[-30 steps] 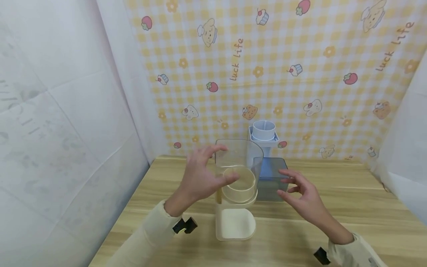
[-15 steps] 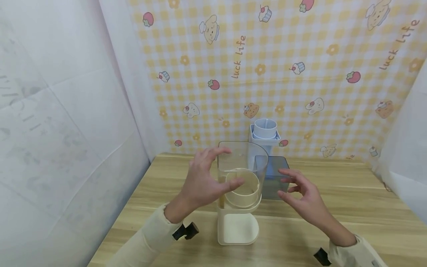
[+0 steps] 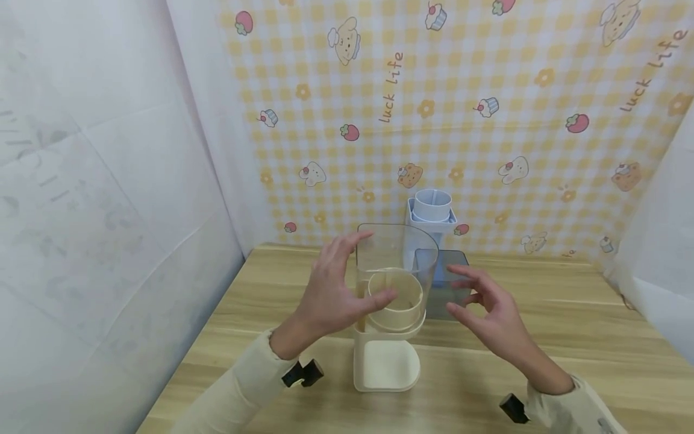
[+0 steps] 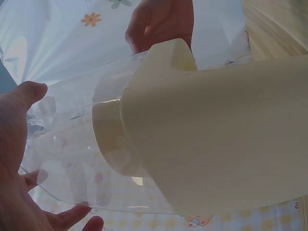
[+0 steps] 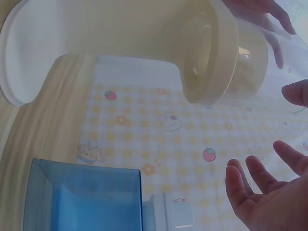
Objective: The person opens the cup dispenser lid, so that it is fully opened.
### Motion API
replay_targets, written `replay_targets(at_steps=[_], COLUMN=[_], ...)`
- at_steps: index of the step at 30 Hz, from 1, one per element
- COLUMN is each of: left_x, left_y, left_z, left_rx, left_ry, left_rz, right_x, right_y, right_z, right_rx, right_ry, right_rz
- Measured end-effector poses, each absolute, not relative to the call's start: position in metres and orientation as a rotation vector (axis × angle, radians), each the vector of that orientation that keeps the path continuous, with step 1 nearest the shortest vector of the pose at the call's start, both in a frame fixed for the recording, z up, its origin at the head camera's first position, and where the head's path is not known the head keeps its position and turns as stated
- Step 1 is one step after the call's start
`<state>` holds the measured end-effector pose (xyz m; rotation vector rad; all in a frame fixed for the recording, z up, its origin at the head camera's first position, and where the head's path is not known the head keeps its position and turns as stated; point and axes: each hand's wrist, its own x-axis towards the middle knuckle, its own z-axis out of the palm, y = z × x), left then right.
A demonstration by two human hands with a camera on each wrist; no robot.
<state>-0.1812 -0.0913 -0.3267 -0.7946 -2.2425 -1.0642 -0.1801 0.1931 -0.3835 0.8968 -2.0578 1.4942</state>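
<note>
A cream dispenser [image 3: 391, 366] stands in front of me, with a round ring near its top and a tall clear tub [image 3: 396, 247] around that ring. Fingers and thumb of my left hand [image 3: 332, 295] curl round the tub's left side, the thumb crossing its front. Clear plastic makes the exact contact hard to see. To the right of the tub, my right hand [image 3: 493, 310] hangs apart from it, fingers loosely bent and holding nothing. It shows the same way in the right wrist view, where the cream ring [image 5: 211, 53] sits above.
Behind the dispenser, a light blue dispenser stand [image 3: 432, 208] of similar build is near the backdrop. A see-through blue-grey tub [image 3: 441, 308] sits beside it, partly hidden by my right hand. A yellow checked cloth [image 3: 434, 132] hangs behind the wooden table [image 3: 547, 313].
Against the background, the cream dispenser and my left hand have shifted slightly towards me and to the right. My right hand has barely moved. The whole head view has tilted slightly down.
</note>
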Motion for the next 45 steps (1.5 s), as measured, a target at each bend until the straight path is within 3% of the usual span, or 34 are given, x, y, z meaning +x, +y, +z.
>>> replay_targets(at_steps=[23,45], left_x=[-0.174,-0.173], left_y=[-0.098,-0.118], left_z=[-0.339,-0.390], left_rx=[-0.813,-0.854], left_ry=[-2.265,-2.503], left_rz=[-1.173,-1.328], right_x=[-0.175,-0.171], right_y=[0.173,0.153], right_z=[-0.365,-0.356], right_rx=[0.947,1.000], right_ry=[-2.000,-1.983], right_rz=[1.548,1.671])
